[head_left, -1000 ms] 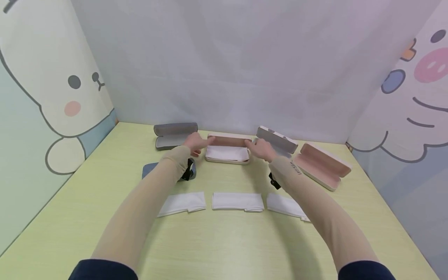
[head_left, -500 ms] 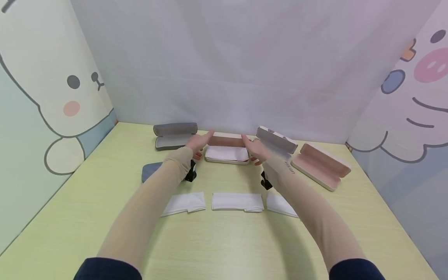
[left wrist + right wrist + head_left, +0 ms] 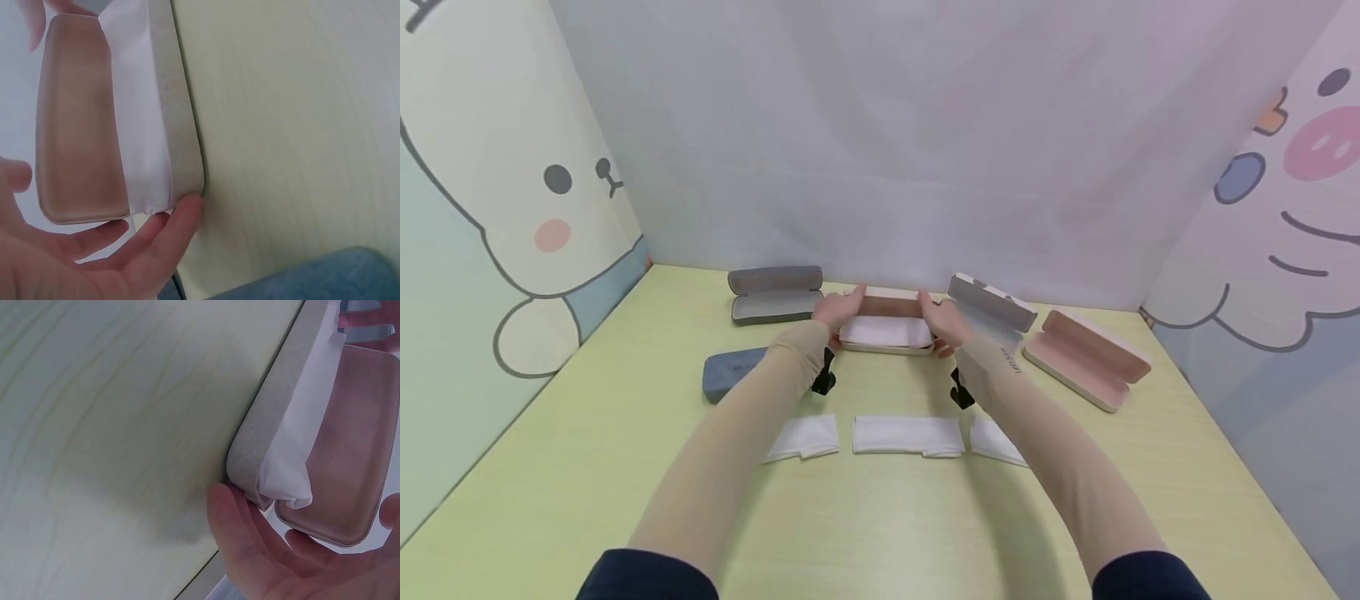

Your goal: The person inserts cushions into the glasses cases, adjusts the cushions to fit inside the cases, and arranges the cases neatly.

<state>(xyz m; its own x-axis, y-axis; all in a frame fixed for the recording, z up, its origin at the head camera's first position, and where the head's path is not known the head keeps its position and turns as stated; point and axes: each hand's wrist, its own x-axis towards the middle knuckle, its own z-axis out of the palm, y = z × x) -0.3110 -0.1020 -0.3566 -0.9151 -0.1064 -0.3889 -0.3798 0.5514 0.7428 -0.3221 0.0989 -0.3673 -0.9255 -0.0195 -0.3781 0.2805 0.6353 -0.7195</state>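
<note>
An opened glasses case (image 3: 891,307) with a pink-brown lining stands at the back middle, its lid raised. A folded white cloth (image 3: 886,331) lies in its base, with crumpled ends in the wrist views. At the case's left end my left hand (image 3: 837,312) holds on, fingertips (image 3: 187,209) against the base corner and thumb near the lid's outer edge. My right hand (image 3: 945,322) holds the other end the same way, its fingers (image 3: 228,515) bent round the base and lid end. How firmly the thumbs press the lid is unclear.
A grey opened case (image 3: 775,296) stands at left, a closed blue case (image 3: 730,373) in front of it. At right are a grey-lined opened case (image 3: 992,308) and a pink-lined one (image 3: 1086,358). Folded white cloths (image 3: 907,435) lie in a row nearer me.
Both hands have closed in on the ends of the middle case, thumbs now at the lid's top and fingers at the base. The lid looks about as upright as before.
</note>
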